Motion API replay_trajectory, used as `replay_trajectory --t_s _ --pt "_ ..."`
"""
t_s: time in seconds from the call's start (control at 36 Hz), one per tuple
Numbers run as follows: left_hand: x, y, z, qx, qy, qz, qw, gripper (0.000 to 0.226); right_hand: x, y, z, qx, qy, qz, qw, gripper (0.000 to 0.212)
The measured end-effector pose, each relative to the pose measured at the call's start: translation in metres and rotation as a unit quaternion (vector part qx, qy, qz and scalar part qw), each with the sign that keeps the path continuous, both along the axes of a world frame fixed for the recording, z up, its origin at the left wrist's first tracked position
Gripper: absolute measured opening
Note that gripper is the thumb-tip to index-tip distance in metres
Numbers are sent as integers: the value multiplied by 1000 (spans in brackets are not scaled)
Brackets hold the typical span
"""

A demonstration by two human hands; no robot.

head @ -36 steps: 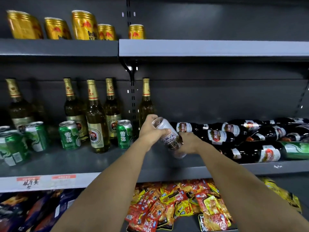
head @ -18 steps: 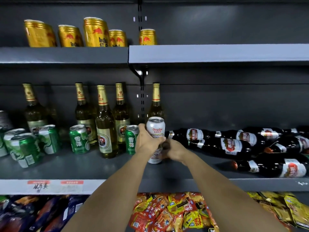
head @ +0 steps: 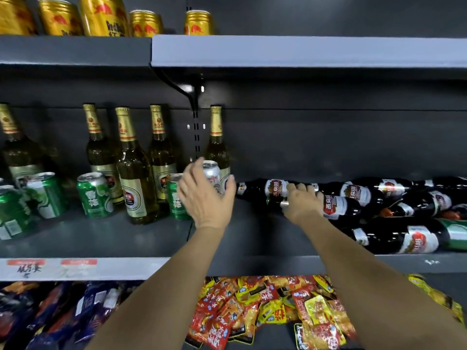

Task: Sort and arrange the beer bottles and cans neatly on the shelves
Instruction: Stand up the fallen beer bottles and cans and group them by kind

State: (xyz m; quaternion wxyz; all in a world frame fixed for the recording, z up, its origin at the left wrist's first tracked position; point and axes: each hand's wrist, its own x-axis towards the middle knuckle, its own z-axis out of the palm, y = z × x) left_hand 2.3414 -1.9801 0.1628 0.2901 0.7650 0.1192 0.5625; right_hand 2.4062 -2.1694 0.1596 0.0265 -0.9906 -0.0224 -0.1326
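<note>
— Silver can (head: 213, 176) first: where does it sit?

— Upright on the middle shelf (head: 101, 238), centre of the frame, just in front of a gold-necked bottle (head: 217, 145). My left hand (head: 206, 195) is around it with the fingers spread and loose; whether they touch the can I cannot tell.

— And your right hand (head: 302, 203)?

— Right of centre, fingers curled over the neck of a dark bottle (head: 274, 189) that lies on its side. The two hands are apart.

— More dark ones there?

— A heap of lying bottles (head: 394, 210) runs to the right edge, one on top of another.

— What is on the left?

— Four more brown bottles (head: 131, 170) stand along the shelf, with green cans (head: 94, 195) in front of them. One green can (head: 177, 198) is just beside my left hand, partly hidden by it.

— Up top?

— Gold cans (head: 103, 16) on the upper shelf (head: 303, 50), upper left of the frame.

— Below?

— Red and yellow snack packets (head: 265, 306) at the bottom centre, dark packets (head: 58, 314) at the lower left.
</note>
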Motion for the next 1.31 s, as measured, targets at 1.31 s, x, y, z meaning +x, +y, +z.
replay_trajectory --t_s 1.31 --pt "95 -107 -27 -206 366 -190 887 57 51 -100 35 483 33 5 875 73"
